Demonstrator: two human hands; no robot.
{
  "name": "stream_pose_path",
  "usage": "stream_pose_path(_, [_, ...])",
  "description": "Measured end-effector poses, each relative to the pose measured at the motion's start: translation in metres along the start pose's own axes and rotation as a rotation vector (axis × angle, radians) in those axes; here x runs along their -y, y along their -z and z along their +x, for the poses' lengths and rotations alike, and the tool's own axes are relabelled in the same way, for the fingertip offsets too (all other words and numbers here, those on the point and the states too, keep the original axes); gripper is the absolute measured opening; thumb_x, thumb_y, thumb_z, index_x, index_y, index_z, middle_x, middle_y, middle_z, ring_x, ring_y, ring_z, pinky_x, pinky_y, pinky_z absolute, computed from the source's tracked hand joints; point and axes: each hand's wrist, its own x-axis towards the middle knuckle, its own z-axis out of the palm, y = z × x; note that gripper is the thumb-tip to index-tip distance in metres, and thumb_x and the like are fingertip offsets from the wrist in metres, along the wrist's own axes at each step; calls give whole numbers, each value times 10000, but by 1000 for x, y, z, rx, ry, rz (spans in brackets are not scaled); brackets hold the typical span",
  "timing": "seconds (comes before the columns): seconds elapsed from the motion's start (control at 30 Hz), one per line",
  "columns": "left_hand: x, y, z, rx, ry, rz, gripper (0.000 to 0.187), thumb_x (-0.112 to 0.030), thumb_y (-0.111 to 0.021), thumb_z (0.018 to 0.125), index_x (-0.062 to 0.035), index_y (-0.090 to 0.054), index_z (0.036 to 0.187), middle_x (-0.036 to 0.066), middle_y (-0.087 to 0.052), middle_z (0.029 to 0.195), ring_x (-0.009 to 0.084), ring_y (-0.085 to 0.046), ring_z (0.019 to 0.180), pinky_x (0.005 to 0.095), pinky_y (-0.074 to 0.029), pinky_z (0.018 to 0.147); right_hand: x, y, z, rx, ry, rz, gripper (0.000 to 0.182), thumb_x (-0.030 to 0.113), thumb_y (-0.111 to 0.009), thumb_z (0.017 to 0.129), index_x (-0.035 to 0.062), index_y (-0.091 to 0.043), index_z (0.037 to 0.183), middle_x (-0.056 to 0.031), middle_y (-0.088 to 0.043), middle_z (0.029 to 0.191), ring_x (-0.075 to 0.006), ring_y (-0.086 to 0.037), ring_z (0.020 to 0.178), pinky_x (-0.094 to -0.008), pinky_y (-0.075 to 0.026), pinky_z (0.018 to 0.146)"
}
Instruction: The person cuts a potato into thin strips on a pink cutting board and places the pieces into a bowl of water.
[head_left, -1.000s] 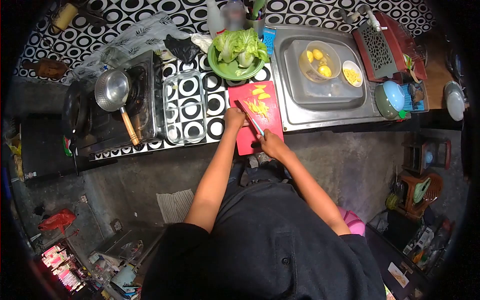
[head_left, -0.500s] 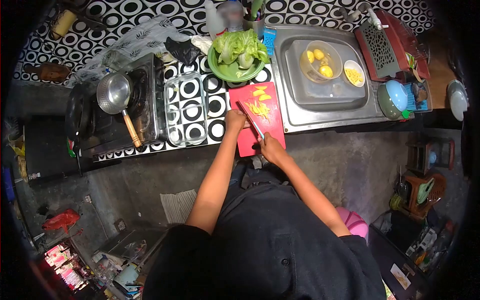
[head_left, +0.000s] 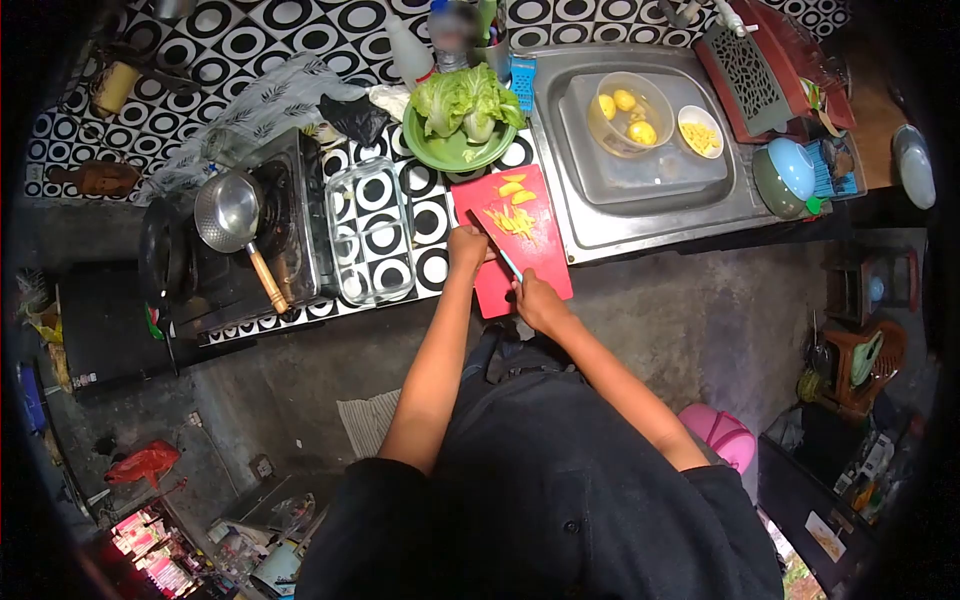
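Note:
My right hand [head_left: 541, 303] is wrapped round the handle of a knife [head_left: 508, 262], whose blade slants up and left over the red cutting board [head_left: 548, 262]. Close to the blade, at the board's left edge, my left hand [head_left: 467, 247] has its fingers curled together. Whatever those fingers hold, if anything, is hidden. Thin yellow strips [head_left: 513, 224] lie in a loose pile just beyond the knife. A few thicker yellow wedges [head_left: 514, 187] rest near the board's far end.
Behind the board stands a green bowl [head_left: 462, 158] of leafy greens. To its right, a sink [head_left: 555, 200] carries a clear tub [head_left: 628, 112] with yellow pieces and a small white bowl [head_left: 700, 132] of cut strips. Leftward are a glass dish [head_left: 370, 232] and a saucepan [head_left: 228, 208] on the stove.
The camera view has shifted and tilted slightly. Both hands and the knife stay at nearly the same place on the board, and the strips look much the same.

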Motion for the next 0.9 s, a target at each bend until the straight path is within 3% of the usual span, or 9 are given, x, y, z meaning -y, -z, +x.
stream_pose_path(0.07, [-6, 1, -4, 20, 12, 73, 119, 93, -530, 840, 69, -644, 863, 143, -690, 797, 232, -699, 627, 354, -630, 573, 0, -1, 1, -1, -10, 5, 310, 216, -452, 1032, -94, -448, 1051, -365, -636, 868, -546, -625, 862, -593, -483, 777])
stream_pose_path(0.17, [-5, 0, -4, -14, -15, 22, 103, 76, -552, 791, 35, -580, 701, 118, -620, 671, 229, -658, 528, 364, -602, 477, 2, -2, 1, -5, -22, 12, 313, 214, -455, 1029, -98, -451, 1055, -366, -638, 877, -543, -627, 870, -592, -484, 785])
stream_pose_path(0.37, [7, -1, 9, -5, -5, -24, 108, 76, -548, 788, 34, -569, 691, 114, -607, 664, 227, -653, 520, 371, -611, 485, 3, -2, 3, 2, -35, 10, 319, 209, -460, 1023, -107, -474, 1064, -366, -640, 890, -537, -628, 892, -588, -482, 807])
stream_pose_path(0.47, [-6, 1, 0, 29, 16, 68, 128, 97, -522, 823, 71, -647, 833, 140, -686, 783, 249, -706, 620, 359, -634, 571, 0, -4, 5, 5, -46, 11, 323, 209, -461, 1022, -110, -480, 1069, -366, -641, 901, -535, -626, 910, -585, -481, 819])
stream_pose_path(0.9, [-7, 2, 0, 96, 45, -10, 81, 57, -584, 880, 119, -613, 924, 179, -685, 809, 278, -707, 626, 370, -638, 579, -12, -10, 8, 11, -85, 31, 345, 258, -474, 1030, -84, -499, 1069, -356, -646, 941, -526, -628, 943, -573, -485, 827])
